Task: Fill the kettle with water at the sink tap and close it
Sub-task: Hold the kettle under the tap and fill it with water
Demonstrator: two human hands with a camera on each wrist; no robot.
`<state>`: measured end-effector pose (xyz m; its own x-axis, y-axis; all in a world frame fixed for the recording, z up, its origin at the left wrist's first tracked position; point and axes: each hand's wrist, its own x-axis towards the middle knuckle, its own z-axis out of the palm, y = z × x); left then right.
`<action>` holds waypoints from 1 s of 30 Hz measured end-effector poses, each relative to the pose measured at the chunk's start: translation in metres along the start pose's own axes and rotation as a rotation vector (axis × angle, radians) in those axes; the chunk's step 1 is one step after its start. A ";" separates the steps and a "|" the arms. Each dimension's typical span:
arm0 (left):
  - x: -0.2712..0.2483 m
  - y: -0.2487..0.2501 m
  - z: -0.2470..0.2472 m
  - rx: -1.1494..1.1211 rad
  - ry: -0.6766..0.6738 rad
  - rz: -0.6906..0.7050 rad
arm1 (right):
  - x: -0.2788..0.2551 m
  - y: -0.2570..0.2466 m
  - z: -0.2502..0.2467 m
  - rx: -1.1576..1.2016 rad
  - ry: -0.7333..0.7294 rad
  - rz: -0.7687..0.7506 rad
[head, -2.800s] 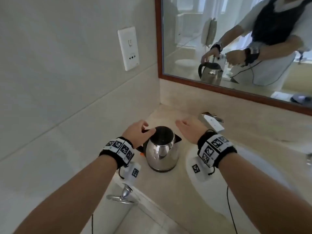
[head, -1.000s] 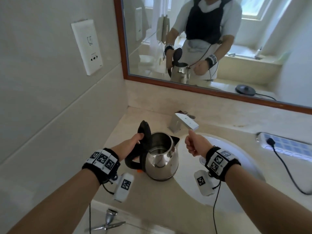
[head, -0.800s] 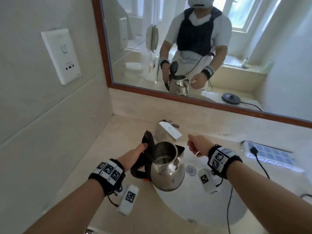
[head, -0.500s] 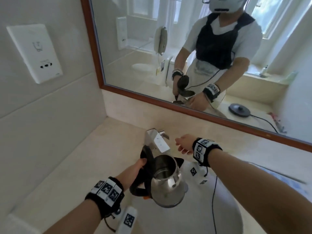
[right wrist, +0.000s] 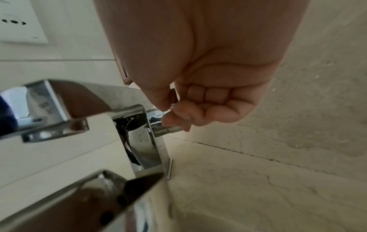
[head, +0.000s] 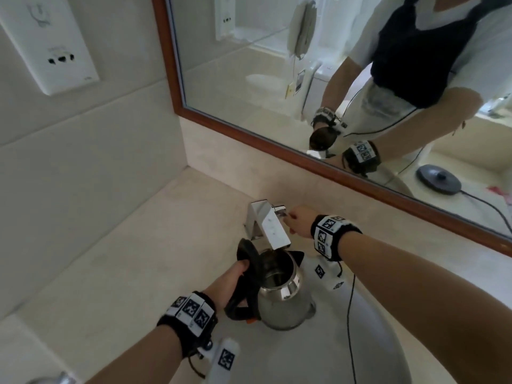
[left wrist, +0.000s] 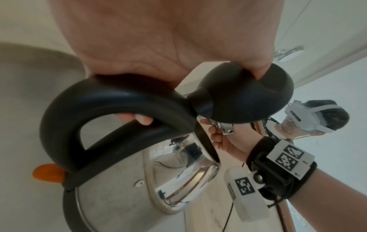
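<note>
A steel kettle (head: 285, 297) with a black handle (left wrist: 111, 100) hangs over the sink basin (head: 374, 342), its mouth under the chrome tap's spout (head: 273, 231). Its black lid (head: 248, 253) stands flipped up. My left hand (head: 232, 284) grips the handle, with the thumb against the raised lid (left wrist: 238, 94). My right hand (head: 297, 221) pinches the small tap lever (right wrist: 158, 119) on the right side of the tap (right wrist: 139, 138). No water stream shows. An orange switch (left wrist: 49, 172) sits at the handle's base.
A beige stone counter (head: 138, 259) runs to the left wall, which carries a white socket plate (head: 52, 42). A wood-framed mirror (head: 277, 79) stands behind the tap and reflects the kettle base. A thin cable (head: 350, 314) hangs from my right wrist over the basin.
I lifted the kettle off the counter and carried it right, under the spout, lid up. My right hand went from hovering near the tap to pinching its lever.
</note>
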<state>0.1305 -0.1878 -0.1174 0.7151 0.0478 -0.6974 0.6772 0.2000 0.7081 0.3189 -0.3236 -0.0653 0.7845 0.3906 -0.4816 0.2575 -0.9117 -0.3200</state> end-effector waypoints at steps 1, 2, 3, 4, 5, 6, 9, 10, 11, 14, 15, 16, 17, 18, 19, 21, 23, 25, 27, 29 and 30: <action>0.004 -0.001 0.000 -0.022 -0.004 -0.005 | 0.002 0.003 0.001 -0.008 0.012 -0.022; 0.007 -0.002 0.001 -0.050 -0.010 -0.009 | 0.003 0.005 0.001 -0.013 0.029 -0.048; 0.008 0.000 0.002 -0.086 -0.017 -0.009 | 0.005 0.007 0.002 -0.021 0.039 -0.064; 0.011 0.000 0.003 -0.118 -0.012 -0.005 | 0.007 0.010 0.002 -0.028 0.041 -0.076; 0.013 0.000 0.004 -0.135 0.002 -0.006 | 0.008 0.012 0.002 -0.032 0.032 -0.077; 0.015 0.000 0.003 -0.150 0.017 -0.008 | 0.010 0.013 0.002 -0.031 0.022 -0.078; 0.017 0.000 0.002 -0.165 0.020 -0.020 | 0.012 0.015 0.000 -0.031 -0.011 -0.091; 0.018 0.000 0.000 -0.157 0.018 -0.024 | 0.013 0.015 -0.001 -0.042 -0.023 -0.096; 0.019 0.000 -0.001 -0.158 0.012 -0.032 | 0.013 0.015 -0.002 -0.053 -0.038 -0.098; 0.023 -0.002 -0.005 -0.126 0.004 -0.031 | 0.016 0.016 -0.005 -0.090 -0.057 -0.107; 0.023 -0.002 -0.005 -0.115 -0.004 -0.033 | 0.016 0.015 -0.007 -0.127 -0.049 -0.101; 0.024 -0.002 -0.007 -0.106 -0.009 -0.038 | 0.017 0.015 -0.009 -0.161 -0.034 -0.098; 0.026 -0.003 -0.009 -0.102 -0.010 -0.044 | 0.018 0.015 -0.010 -0.184 -0.023 -0.097; 0.027 -0.004 -0.010 -0.107 -0.009 -0.046 | 0.019 0.016 -0.011 -0.190 -0.015 -0.100; 0.029 -0.005 -0.012 -0.105 -0.009 -0.048 | 0.019 0.016 -0.011 -0.190 -0.012 -0.104; 0.034 -0.008 -0.015 -0.101 -0.009 -0.055 | 0.020 0.017 -0.011 -0.184 -0.013 -0.121; 0.031 -0.005 -0.014 -0.094 -0.009 -0.045 | 0.021 0.017 -0.011 -0.183 -0.009 -0.117; 0.031 -0.004 -0.015 -0.088 -0.030 -0.050 | 0.021 0.015 -0.011 -0.189 -0.003 -0.120; 0.032 -0.003 -0.014 -0.087 -0.021 -0.051 | 0.021 0.015 -0.011 -0.192 0.000 -0.117; 0.036 -0.004 -0.013 -0.092 -0.021 -0.058 | 0.020 0.015 -0.009 -0.185 0.007 -0.109; 0.036 -0.004 -0.012 -0.098 -0.023 -0.062 | 0.020 0.016 -0.008 -0.181 0.012 -0.109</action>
<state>0.1512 -0.1755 -0.1469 0.6769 0.0105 -0.7360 0.7007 0.2968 0.6488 0.3433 -0.3316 -0.0738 0.7532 0.4874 -0.4417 0.4374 -0.8727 -0.2170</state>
